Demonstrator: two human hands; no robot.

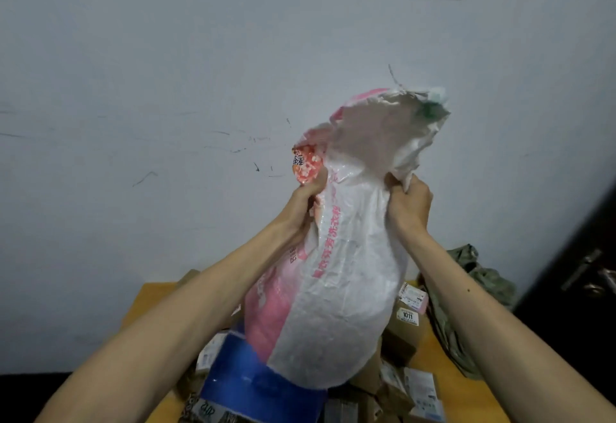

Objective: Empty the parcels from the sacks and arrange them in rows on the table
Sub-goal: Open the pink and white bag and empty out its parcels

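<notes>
At the frame's centre, a white and pink sack (340, 306), its red print too blurred to be read, is gripped by the curled fingers of the left hand (305, 202) and the right hand (408, 206). It is held above parcels (421, 389) heaped on the counter (146, 299). One cardboard parcel (405, 329) at the lower right is labelled "1011".

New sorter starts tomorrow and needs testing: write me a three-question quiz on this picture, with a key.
1. True or false: the left hand and the right hand both grip the white and pink sack.
2. The label on the brown box just right of the sack reads: A) 1011 B) 2040 C) 7735.
3. What colour is the big parcel below the sack, in the heap on the table?
Key: 1 true; 2 A; 3 blue.
</notes>
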